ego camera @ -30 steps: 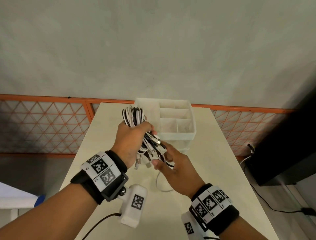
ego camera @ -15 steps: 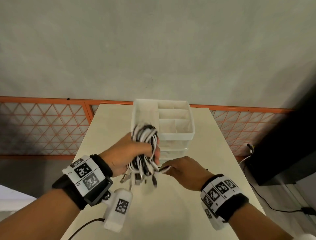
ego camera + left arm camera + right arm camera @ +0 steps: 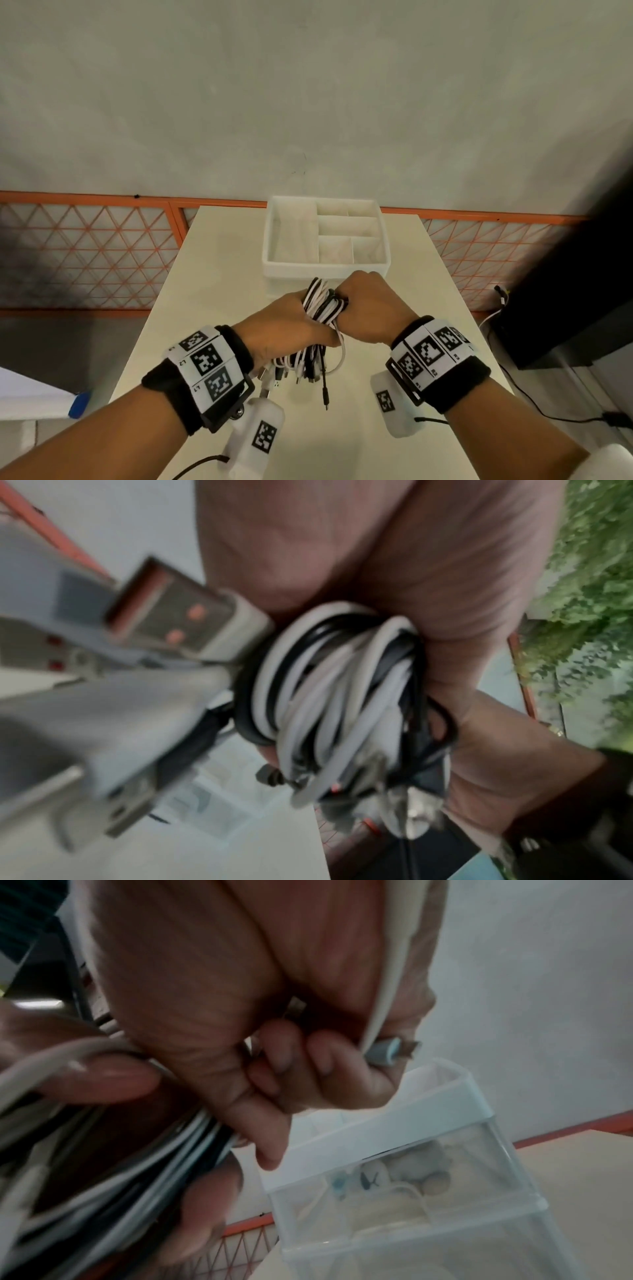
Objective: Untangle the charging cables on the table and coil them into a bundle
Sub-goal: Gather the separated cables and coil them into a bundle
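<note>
A bundle of black and white charging cables (image 3: 322, 305) is held above the table between both hands. My left hand (image 3: 284, 329) grips the coil round its middle, seen close in the left wrist view as cables (image 3: 335, 691) wrapped in loops. Plug ends (image 3: 301, 370) hang loose below the fist. My right hand (image 3: 370, 308) is curled against the bundle's right side and pinches a white cable (image 3: 387, 988) whose grey plug (image 3: 387, 1050) sticks out past the fingers (image 3: 281, 1047).
A white divided organiser box (image 3: 325, 267) stands on the table (image 3: 212, 274) just beyond the hands; its clear lower drawer (image 3: 411, 1191) holds small items. An orange lattice railing (image 3: 85, 253) runs behind the table. A dark cabinet (image 3: 565, 291) with trailing wires stands at right.
The bundle and left hand dropped from in front of the box to lower over the table. My right hand rose from beneath the plugs and closed against the coil's right side.
</note>
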`<state>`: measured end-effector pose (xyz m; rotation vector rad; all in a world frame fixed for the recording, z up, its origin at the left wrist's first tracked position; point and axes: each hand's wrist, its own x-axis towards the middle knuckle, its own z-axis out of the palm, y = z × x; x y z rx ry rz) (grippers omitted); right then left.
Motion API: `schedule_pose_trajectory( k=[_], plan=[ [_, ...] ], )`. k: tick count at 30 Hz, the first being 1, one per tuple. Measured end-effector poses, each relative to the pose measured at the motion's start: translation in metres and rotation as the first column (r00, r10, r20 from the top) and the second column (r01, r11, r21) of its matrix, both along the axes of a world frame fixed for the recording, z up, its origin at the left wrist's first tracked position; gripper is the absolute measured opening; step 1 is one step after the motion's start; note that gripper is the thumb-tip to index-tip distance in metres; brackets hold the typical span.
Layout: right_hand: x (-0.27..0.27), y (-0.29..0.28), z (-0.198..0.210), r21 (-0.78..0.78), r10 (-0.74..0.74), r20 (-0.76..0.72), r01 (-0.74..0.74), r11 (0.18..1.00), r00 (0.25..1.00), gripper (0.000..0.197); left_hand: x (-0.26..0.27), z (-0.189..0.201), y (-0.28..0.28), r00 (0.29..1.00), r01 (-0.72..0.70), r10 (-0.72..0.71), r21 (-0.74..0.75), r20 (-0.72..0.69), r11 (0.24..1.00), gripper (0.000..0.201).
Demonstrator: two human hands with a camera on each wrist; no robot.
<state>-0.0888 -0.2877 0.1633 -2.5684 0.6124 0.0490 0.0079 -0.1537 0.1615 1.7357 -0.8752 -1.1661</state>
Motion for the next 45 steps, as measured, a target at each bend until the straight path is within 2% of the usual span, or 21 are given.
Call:
schedule_pose_trajectory(
  k=[3, 4, 6, 7, 8, 10, 13, 16, 17, 20, 22, 23, 25, 28, 29, 32, 35, 38, 41, 45],
  plan=[
    [-0.004, -0.005, -0.002, 0.063, -0.042, 0.120, 0.035, 0.997, 0.992, 0.028, 0.002, 0.002, 0.001, 0.986, -0.113, 0.116, 0.032, -0.116, 0.993, 0.030],
    [-0.005, -0.006, -0.004, 0.046, -0.056, 0.129, 0.050, 0.998, 0.990, 0.030, 0.003, 0.003, 0.001, 0.981, -0.133, 0.135, 0.024, -0.143, 0.991, 0.026],
    [-0.009, -0.004, -0.004, -0.064, -0.051, 0.051, 0.054, 0.997, 0.997, 0.032, 0.004, 0.004, 0.002, 0.972, -0.138, 0.133, -0.011, -0.192, 0.990, 0.021],
    [-0.009, -0.004, -0.003, -0.143, -0.048, 0.006, 0.048, 0.989, 0.999, 0.023, 0.002, 0.005, 0.002, 0.972, -0.122, 0.113, -0.032, -0.204, 0.992, 0.020],
    [-0.008, -0.003, -0.003, -0.201, -0.042, -0.021, 0.036, 0.979, 0.999, 0.015, 0.000, 0.005, 0.001, 0.979, -0.097, 0.087, -0.049, -0.185, 0.994, 0.019],
    [-0.007, -0.003, -0.003, -0.206, 0.010, -0.019, -0.014, 0.979, 1.000, 0.022, -0.005, 0.005, -0.003, 0.993, -0.064, 0.056, -0.072, -0.104, 0.995, 0.021],
    [-0.009, -0.009, 0.000, -0.037, 0.103, 0.073, -0.101, 0.994, 0.992, 0.030, -0.006, 0.004, -0.005, 0.996, -0.069, 0.064, -0.097, -0.057, 0.993, 0.025],
    [-0.015, -0.013, 0.001, 0.099, 0.094, 0.126, -0.106, 0.989, 0.988, 0.010, -0.007, 0.006, -0.004, 0.993, -0.092, 0.082, -0.128, -0.081, 0.988, 0.025],
    [-0.016, -0.013, 0.001, 0.123, 0.084, 0.136, -0.101, 0.987, 0.987, 0.011, -0.007, 0.006, -0.004, 0.991, -0.107, 0.096, -0.137, -0.089, 0.985, 0.023],
    [-0.018, -0.012, 0.003, 0.225, 0.057, 0.200, -0.103, 0.969, 0.978, 0.031, -0.011, 0.002, -0.006, 0.988, -0.155, 0.148, -0.171, -0.052, 0.973, 0.017],
    [-0.018, -0.011, 0.005, 0.303, 0.023, 0.248, -0.100, 0.948, 0.968, 0.051, -0.013, -0.001, -0.008, 0.975, -0.224, 0.221, -0.199, -0.036, 0.954, 0.016],
    [-0.018, -0.010, 0.006, 0.328, -0.015, 0.261, -0.073, 0.942, 0.965, 0.054, -0.012, -0.002, -0.008, 0.963, -0.271, 0.266, -0.204, -0.051, 0.941, 0.015],
    [-0.018, -0.010, 0.006, 0.376, -0.133, 0.278, 0.020, 0.926, 0.951, 0.048, -0.007, -0.002, -0.008, 0.928, -0.368, 0.349, -0.190, -0.128, 0.910, 0.011],
    [-0.027, -0.012, 0.007, 0.423, -0.229, 0.301, 0.085, 0.902, 0.926, 0.020, 0.006, -0.002, -0.004, 0.872, -0.469, 0.429, -0.156, -0.234, 0.869, 0.033],
    [-0.030, -0.012, 0.007, 0.448, -0.232, 0.302, 0.078, 0.891, 0.925, 0.020, 0.010, -0.002, -0.003, 0.860, -0.485, 0.439, -0.150, -0.260, 0.861, 0.032],
    [-0.035, -0.005, 0.008, 0.525, -0.249, 0.313, 0.052, 0.850, 0.917, 0.022, 0.014, -0.002, 0.001, 0.836, -0.478, 0.409, -0.118, -0.367, 0.870, 0.016],
    [-0.028, 0.004, 0.008, 0.540, -0.294, 0.382, 0.047, 0.840, 0.876, 0.018, 0.009, -0.003, 0.003, 0.847, -0.395, 0.311, -0.120, -0.431, 0.911, 0.020],
    [-0.022, 0.016, 0.006, 0.575, -0.363, 0.426, 0.061, 0.816, 0.829, 0.022, 0.004, -0.001, 0.000, 0.832, -0.366, 0.253, -0.144, -0.494, 0.919, 0.029],
    [-0.019, 0.027, 0.004, 0.610, -0.402, 0.422, 0.073, 0.789, 0.812, 0.025, 0.005, 0.000, -0.002, 0.848, -0.370, 0.241, -0.203, -0.473, 0.907, 0.034],
    [-0.017, 0.030, 0.008, 0.514, -0.389, 0.477, 0.109, 0.851, 0.788, 0.023, 0.007, 0.002, -0.003, 0.891, -0.356, 0.231, -0.284, -0.391, 0.890, 0.041]
  ],
)
